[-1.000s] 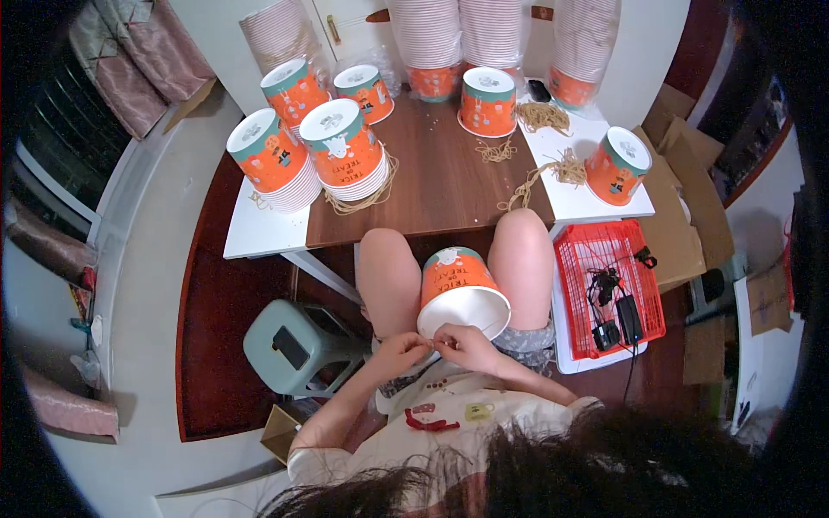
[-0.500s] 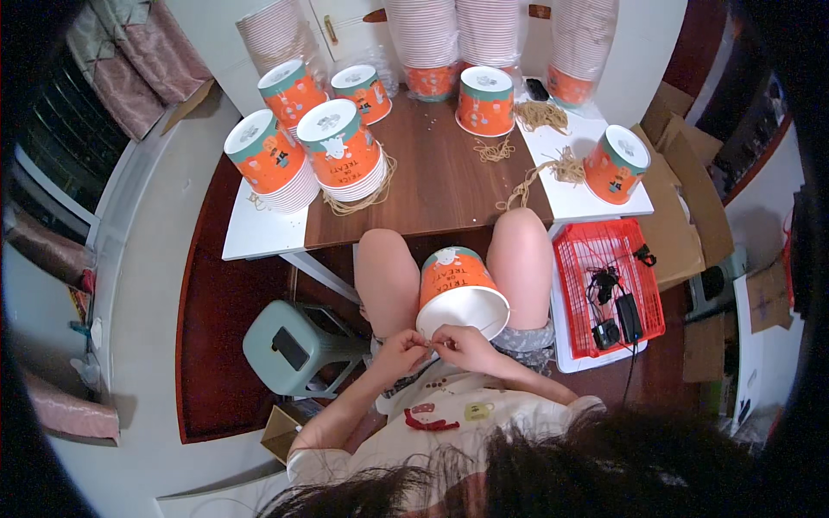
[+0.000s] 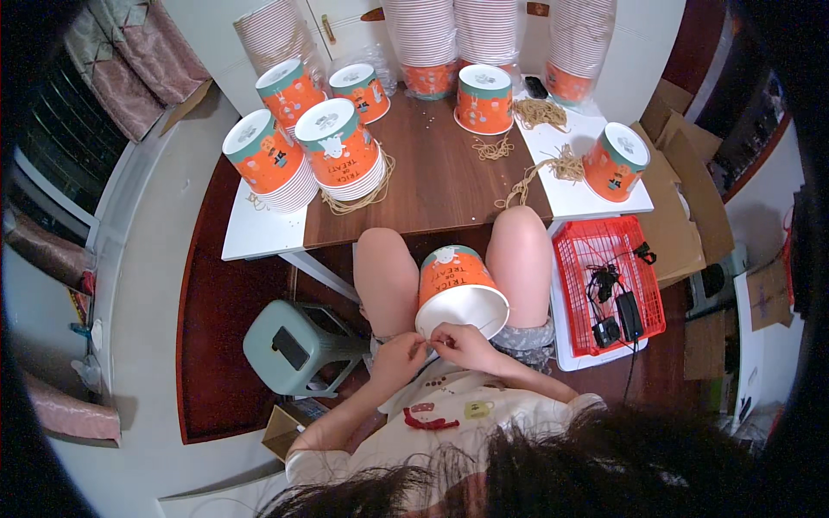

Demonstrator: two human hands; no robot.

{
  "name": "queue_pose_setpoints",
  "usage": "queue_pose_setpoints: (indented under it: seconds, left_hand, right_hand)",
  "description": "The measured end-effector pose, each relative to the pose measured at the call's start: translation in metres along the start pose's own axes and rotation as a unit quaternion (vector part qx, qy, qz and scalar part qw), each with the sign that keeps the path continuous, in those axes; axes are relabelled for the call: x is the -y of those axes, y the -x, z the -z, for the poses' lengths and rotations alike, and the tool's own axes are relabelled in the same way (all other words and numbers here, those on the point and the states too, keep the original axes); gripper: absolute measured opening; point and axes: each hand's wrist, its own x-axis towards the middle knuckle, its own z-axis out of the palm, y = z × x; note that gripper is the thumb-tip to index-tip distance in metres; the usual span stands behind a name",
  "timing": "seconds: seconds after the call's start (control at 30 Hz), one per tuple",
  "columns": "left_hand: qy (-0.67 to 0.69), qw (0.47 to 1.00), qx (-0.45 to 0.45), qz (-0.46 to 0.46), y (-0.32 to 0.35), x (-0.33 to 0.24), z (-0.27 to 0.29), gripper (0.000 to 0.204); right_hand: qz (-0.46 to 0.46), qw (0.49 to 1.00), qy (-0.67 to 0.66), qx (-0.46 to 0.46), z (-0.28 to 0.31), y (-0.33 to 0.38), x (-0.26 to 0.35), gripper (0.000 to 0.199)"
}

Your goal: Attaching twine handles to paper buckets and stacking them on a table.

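An orange paper bucket (image 3: 456, 274) with a green base band and white inside lies tipped between my thighs, its mouth facing me. At the near left of its rim, my left hand (image 3: 400, 358) is closed in a pinch. My right hand (image 3: 466, 347) pinches right beside it, fingertips almost meeting the left ones. Whatever sits between the fingertips is too small to make out. Tan cord (image 3: 516, 197) trails over the table edge beyond my right knee, below a looped bundle (image 3: 566, 164) of the same cord.
Upside-down bucket stacks (image 3: 341, 147) stand at the table's left. Single upturned buckets (image 3: 484, 102) sit farther back and at right. Wrapped bucket stacks (image 3: 427, 34) line the back. A red basket (image 3: 566, 285) with black adapters is at my right; a grey-green stool (image 3: 272, 337) holds a phone at left.
Both hands stay pinched together at the bucket's rim, with only slight finger movement. The bucket and the things on the table keep their places.
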Motion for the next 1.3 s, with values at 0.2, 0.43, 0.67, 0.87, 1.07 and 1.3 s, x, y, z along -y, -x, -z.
queue_pose_setpoints:
  seconds: [0.2,0.43,0.67,0.87,1.07,1.3]
  left_hand:
    - [-0.120,0.990,-0.040,-0.068,0.002,-0.014,0.004,0.015]
    - [-0.119,0.990,-0.045,-0.060,0.003,-0.015,0.006,0.013]
    - [-0.125,0.986,-0.043,-0.101,0.002,-0.009,0.007,0.009]
    - [-0.124,0.984,-0.007,-0.126,0.003,-0.014,0.008,0.007]
    - [-0.085,0.986,-0.040,-0.136,0.004,-0.007,0.006,0.009]
    - [-0.028,0.992,-0.039,-0.117,0.008,0.003,0.015,0.010]
  right_hand:
    - [-0.046,0.999,-0.001,0.017,0.001,0.000,0.001,0.012]
    - [-0.039,0.999,-0.011,-0.010,0.000,0.002,-0.001,0.012]
    - [-0.054,0.998,0.024,-0.036,-0.002,0.003,-0.006,0.010]
    - [-0.077,0.993,0.028,-0.086,-0.008,0.003,-0.007,0.009]
    - [-0.076,0.992,0.037,-0.089,0.001,0.004,0.004,0.012]
    - [-0.015,0.980,0.190,0.049,0.027,0.029,0.030,0.020]
